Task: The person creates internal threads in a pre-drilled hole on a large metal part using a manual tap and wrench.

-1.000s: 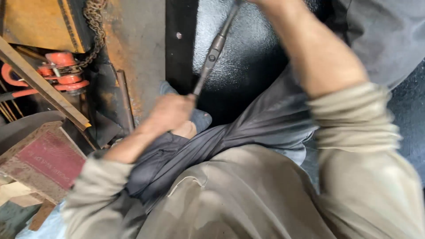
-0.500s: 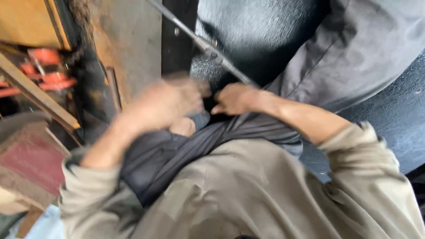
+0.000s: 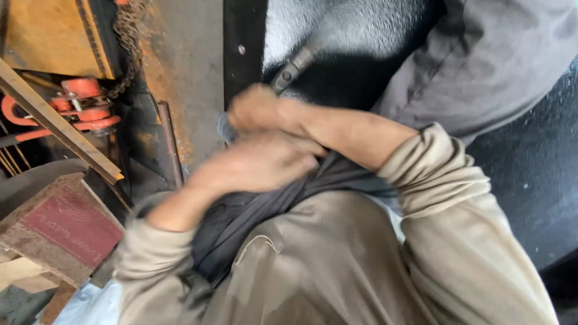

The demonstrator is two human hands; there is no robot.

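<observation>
**Slip Hazard: Metal Tool Under Two-Hand Grip**

The dark metal tool (image 3: 293, 71) runs up toward 1 o'clock from my fists, against a black painted surface (image 3: 337, 30). My right hand (image 3: 256, 108) is closed around its lower end; my left hand (image 3: 259, 162) sits just below at 6 o'clock, blurred, apparently curled shut. In my judgement a sudden release could drive my knuckles into the rusty steel plate (image 3: 186, 72) at 9 o'clock. The red chain hoist (image 3: 81, 105) lies farther out at 9 o'clock.

The person wears a khaki long-sleeved shirt, both sleeves pushed up and bunched at the forearms, with a dark grey cloth draped at the chest. The 2 hands, left hand (image 3: 262, 162) and right hand (image 3: 256, 108), are bare.
</observation>
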